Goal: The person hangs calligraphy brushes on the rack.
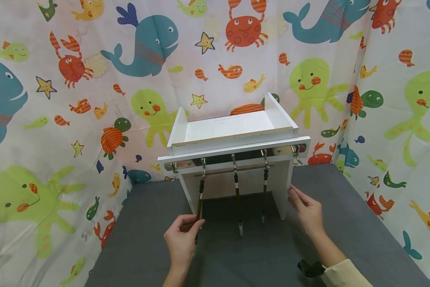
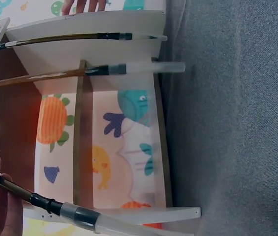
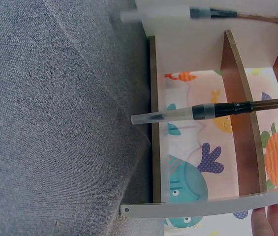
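A small white rack (image 1: 236,148) stands on the grey surface, with a row of metal hooks along its front bar. Three capped calligraphy brushes hang from the hooks: a left brush (image 1: 200,195), a middle brush (image 1: 238,199) and a right brush (image 1: 265,191). My left hand (image 1: 180,239) pinches the left brush by its brown handle between thumb and fingers, above the clear cap (image 2: 124,226). On the rack's right side, my right hand (image 1: 308,211) rests its fingers against the outside of the side panel (image 1: 282,187); its thumb's contact is unclear.
The outermost left hook (image 1: 173,167) and right hook (image 1: 297,153) carry nothing. Behind the rack hangs a curtain (image 1: 208,71) printed with sea animals, also along both sides. Grey cloth (image 1: 129,239) covers the table. A dark strap (image 1: 310,269) sits near the right wrist.
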`<move>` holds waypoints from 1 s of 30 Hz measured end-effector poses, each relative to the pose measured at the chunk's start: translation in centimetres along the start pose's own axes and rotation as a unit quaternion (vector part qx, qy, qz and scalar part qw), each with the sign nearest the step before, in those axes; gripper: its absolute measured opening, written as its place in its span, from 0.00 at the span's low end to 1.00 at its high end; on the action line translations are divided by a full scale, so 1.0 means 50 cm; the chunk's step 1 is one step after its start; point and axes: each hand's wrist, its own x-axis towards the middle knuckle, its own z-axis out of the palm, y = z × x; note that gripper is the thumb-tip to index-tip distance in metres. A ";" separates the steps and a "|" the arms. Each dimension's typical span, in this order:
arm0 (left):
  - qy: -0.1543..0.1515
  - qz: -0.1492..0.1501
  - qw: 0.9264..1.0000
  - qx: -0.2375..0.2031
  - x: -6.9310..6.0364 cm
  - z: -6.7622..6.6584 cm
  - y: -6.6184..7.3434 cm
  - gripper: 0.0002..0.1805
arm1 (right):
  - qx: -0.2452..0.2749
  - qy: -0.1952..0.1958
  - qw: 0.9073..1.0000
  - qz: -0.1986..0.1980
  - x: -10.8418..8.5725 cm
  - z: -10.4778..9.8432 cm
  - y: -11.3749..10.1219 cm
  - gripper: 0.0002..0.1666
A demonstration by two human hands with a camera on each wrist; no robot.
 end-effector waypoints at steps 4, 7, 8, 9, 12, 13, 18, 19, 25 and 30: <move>0.011 0.015 1.000 -0.009 -0.002 -0.001 -0.004 0.10 | -0.006 0.000 1.000 -0.003 0.001 0.001 -0.001 0.24; 0.021 0.026 0.999 -0.007 -0.002 -0.002 -0.008 0.10 | -0.007 0.002 1.000 -0.003 0.002 0.001 0.000 0.24; 0.023 0.028 0.999 -0.004 -0.002 -0.002 -0.009 0.10 | -0.006 0.003 1.000 -0.001 0.002 0.001 0.000 0.24; 0.024 0.028 0.999 -0.002 -0.001 -0.003 -0.010 0.10 | -0.005 0.003 1.000 0.000 0.002 0.001 0.001 0.25; 0.028 0.032 0.999 0.001 -0.001 -0.002 -0.012 0.10 | 0.001 0.002 1.000 0.004 0.002 0.000 0.002 0.25; 0.028 0.033 0.999 0.000 -0.001 -0.001 -0.012 0.10 | 0.004 0.001 1.000 0.004 0.002 0.000 0.003 0.25; 0.033 0.036 0.999 -0.002 0.000 0.000 -0.014 0.11 | 0.014 -0.003 1.000 0.002 0.002 0.000 0.004 0.25; 0.033 0.036 0.999 -0.001 0.000 0.001 -0.014 0.11 | 0.015 -0.002 1.000 0.001 0.002 0.000 0.004 0.25; 0.030 0.024 0.999 -0.004 0.001 0.001 -0.016 0.10 | 0.014 -0.001 1.000 -0.002 0.002 0.002 0.000 0.24; 0.034 0.021 0.999 -0.008 0.001 0.000 -0.018 0.10 | 0.008 -0.004 1.000 0.005 0.001 0.002 -0.003 0.25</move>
